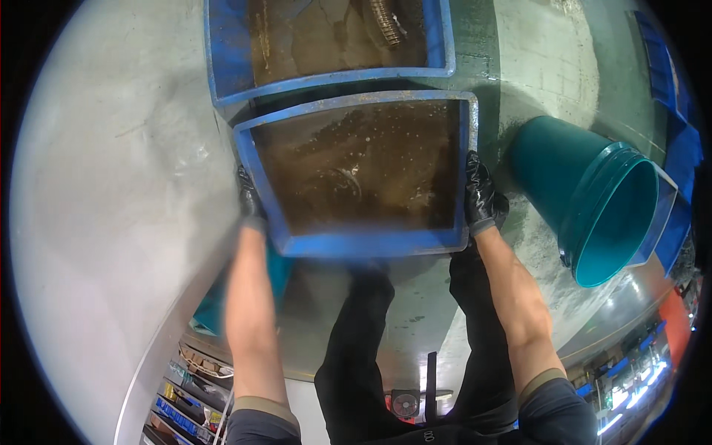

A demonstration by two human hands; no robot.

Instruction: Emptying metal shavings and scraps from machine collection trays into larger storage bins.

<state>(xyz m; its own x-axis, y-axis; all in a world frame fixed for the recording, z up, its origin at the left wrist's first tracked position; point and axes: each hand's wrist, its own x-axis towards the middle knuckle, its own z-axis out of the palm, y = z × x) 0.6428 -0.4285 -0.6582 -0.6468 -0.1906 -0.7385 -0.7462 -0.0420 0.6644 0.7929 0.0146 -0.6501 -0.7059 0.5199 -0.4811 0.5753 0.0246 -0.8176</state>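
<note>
A blue plastic tub [371, 245] full of murky brown water is in front of me, small pale flecks floating on the surface. What lies under the water is mostly hidden. My left hand [251, 199], in a black glove, is closed on the tub's left side. On the opposite side my right hand [480, 191], gloved the same way, grips the wall near the rim. The fingers of both hands are partly hidden by the tub's sides. The tub's near edge looks slightly blurred.
A second blue tub [334, 78] with brown water and a ribbed hose [386, 22] stands just beyond. At right, a large teal bucket [571, 193] lies tipped with its mouth toward me. Another teal container [211, 304] is at lower left, beside a pale wall [111, 185].
</note>
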